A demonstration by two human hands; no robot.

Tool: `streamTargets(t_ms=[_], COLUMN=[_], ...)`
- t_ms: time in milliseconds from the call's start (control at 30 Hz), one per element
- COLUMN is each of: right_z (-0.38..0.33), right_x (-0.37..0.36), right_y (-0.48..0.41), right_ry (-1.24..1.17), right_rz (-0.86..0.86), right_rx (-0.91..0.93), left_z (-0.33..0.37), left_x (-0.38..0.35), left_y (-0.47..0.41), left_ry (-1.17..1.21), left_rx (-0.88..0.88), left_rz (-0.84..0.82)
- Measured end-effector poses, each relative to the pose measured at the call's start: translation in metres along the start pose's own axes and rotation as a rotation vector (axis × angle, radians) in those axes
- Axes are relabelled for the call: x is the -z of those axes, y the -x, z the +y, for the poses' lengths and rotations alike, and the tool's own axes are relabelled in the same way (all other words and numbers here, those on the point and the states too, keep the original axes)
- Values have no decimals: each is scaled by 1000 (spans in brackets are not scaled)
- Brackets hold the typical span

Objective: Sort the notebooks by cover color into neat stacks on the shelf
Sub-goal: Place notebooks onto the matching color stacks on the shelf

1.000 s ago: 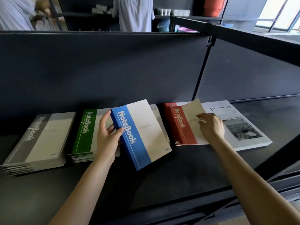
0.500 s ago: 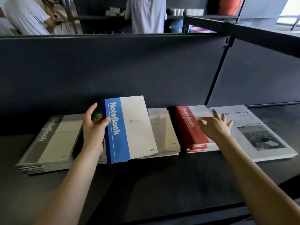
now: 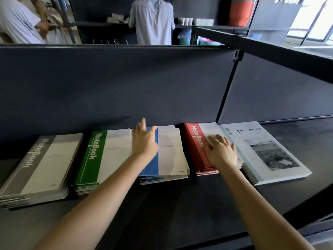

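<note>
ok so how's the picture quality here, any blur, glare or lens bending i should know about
Head view: the window at top right is blown out white; the left hand is slightly blurred; a faint shadow lies on the blue notebook; the grey stack at the left edge looks stretched and soft from the wide lens.

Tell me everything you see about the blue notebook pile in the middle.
The blue notebook pile lies flat on the dark shelf, between the green pile and the red pile. Its top cover looks like card: a blue band along the left, off-white on the right. The edges beneath sit slightly uneven. The left hand rests on the blue band with fingers fairly straight.
</note>
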State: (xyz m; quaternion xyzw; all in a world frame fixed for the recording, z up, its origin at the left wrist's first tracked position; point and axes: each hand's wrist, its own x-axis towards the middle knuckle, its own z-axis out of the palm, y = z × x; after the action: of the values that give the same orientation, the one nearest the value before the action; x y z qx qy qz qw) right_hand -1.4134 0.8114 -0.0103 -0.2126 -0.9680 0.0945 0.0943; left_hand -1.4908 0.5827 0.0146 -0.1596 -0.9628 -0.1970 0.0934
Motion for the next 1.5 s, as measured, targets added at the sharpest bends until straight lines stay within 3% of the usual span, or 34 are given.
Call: streamTargets(t_ms=[100, 167, 700, 867, 933, 1033, 1133, 1500], right_z=[0, 0, -3, -11, -18, -39, -81, -262], right_x=[0, -1, -14, -2, 9, 23, 23, -1], right_y=[-1, -1, -11, -3, 2, 5, 9, 71], right_ry=[5, 2, 29, 9, 87, 61, -58, -178], right_rz=[-1, 2, -61, -12, 25, 45, 56, -71], right_rx=[-5, -6, -18, -19, 19, 90, 192, 538], left_z=[14, 16, 20, 22, 20, 12, -5, -151], left_x=[-14, -24, -35, -25, -15, 5, 26, 120], left_y=[10, 14, 10, -3, -1, 15, 32, 94], left_ry=[-53, -149, -207, -197, -82, 129, 128, -85], left_rx=[-153, -167, -68, -54, -72, -127, -168, 87], left_rz=[-194, -326, -306, -435, -463, -301, -147, -21])
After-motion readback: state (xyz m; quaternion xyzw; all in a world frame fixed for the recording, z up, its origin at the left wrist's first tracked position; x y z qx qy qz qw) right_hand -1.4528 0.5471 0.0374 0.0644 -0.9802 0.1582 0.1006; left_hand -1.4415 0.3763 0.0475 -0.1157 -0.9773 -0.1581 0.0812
